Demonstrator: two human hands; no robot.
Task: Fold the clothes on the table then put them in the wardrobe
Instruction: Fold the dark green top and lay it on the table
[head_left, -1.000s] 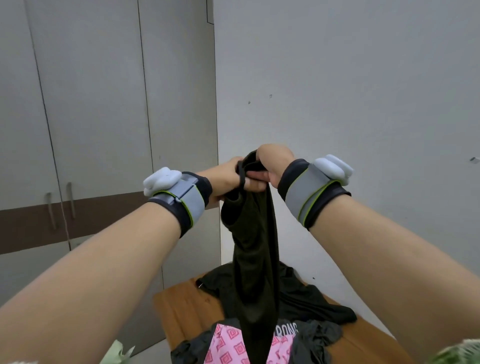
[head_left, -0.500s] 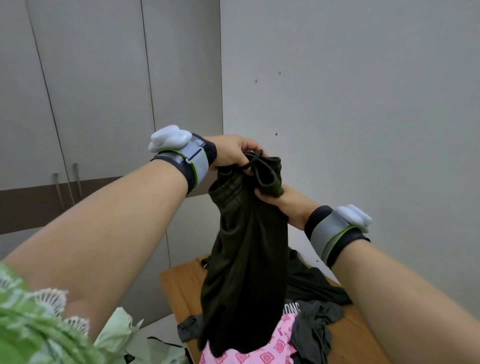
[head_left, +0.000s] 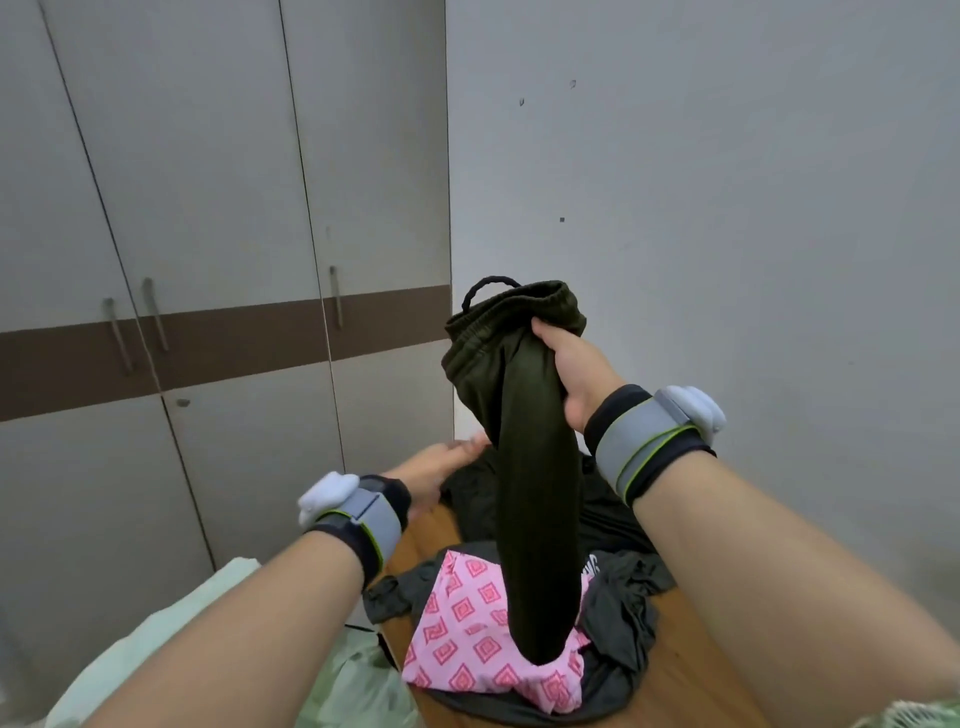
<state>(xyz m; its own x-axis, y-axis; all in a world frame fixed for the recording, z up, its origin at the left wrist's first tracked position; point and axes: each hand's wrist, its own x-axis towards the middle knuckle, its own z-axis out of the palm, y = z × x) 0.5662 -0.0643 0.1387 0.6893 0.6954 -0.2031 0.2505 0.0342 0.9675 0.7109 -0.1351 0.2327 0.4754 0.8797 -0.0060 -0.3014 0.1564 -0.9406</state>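
One garment is up in the air right now: the dark green pants (head_left: 530, 467), bunched lengthwise into a long roll and hanging straight down from the right hand (head_left: 574, 371), whose fingers are curled tight around the fabric just below the elastic waistband (drawstring loop sticking out on top). The left hand (head_left: 441, 470) is down lower and to the left of the hanging pants, reaching toward the pile with nothing in it that I can see; the fingers look fairly straight, though the tips are blurry and partly hidden behind the cloth, so take that loosely. Below both hands sits the wooden table (head_left: 685, 675) with the rest of the heap: a pink patterned piece (head_left: 462, 629) right under the dangling hem, and dark shirts (head_left: 623, 587) spread around it. Off past the left hand the wardrobe (head_left: 208, 260) has all its doors closed. I'd say this is the early folding stage, nothing folded yet. Next move probably needs the free hand to catch the hem or a leg so the pants can be opened flat, and some table space cleared first.
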